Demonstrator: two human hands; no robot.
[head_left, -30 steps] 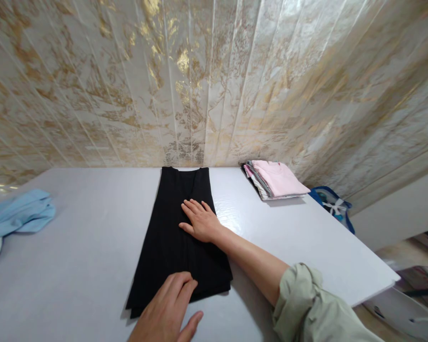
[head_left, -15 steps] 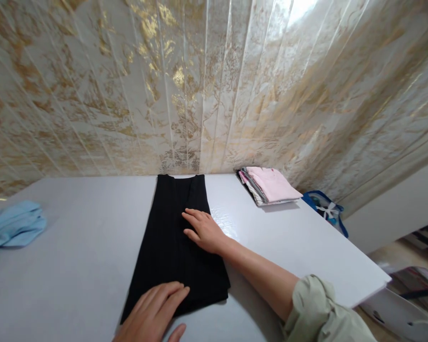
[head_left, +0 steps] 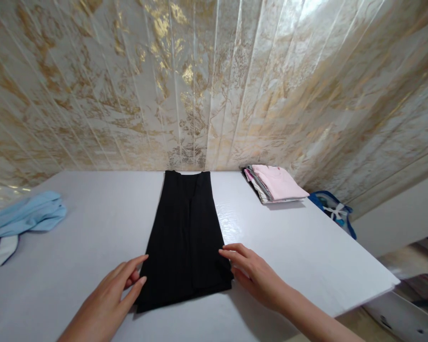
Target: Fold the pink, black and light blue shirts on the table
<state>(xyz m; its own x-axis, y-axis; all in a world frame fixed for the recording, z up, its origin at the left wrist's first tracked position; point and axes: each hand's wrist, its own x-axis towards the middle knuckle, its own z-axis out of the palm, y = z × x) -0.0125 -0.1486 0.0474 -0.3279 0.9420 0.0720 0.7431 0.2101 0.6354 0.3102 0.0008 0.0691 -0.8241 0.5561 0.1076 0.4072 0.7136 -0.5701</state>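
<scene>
A black folded garment (head_left: 185, 232) lies flat on the white table (head_left: 92, 213), narrow at the far edge and wider towards me. By its lower left edge is my left hand (head_left: 110, 289), thumb and index finger spread at the cloth's border. My right hand (head_left: 251, 270) is at the lower right edge with its fingertips over the cloth and the thumb close to its side. Neither hand grips the fabric; the fingers of both are apart.
Folded clothes with a pink one (head_left: 278, 183) on top are stacked at the table's far right. Light blue cloth (head_left: 32, 213) lies crumpled at the left. Beyond the right edge sits a blue-trimmed bag (head_left: 337, 211). A gold-patterned curtain (head_left: 189, 95) hangs behind.
My right hand has come off the middle of the garment to its lower right edge. My left hand has shifted left to the lower left edge. The view has turned slightly left.
</scene>
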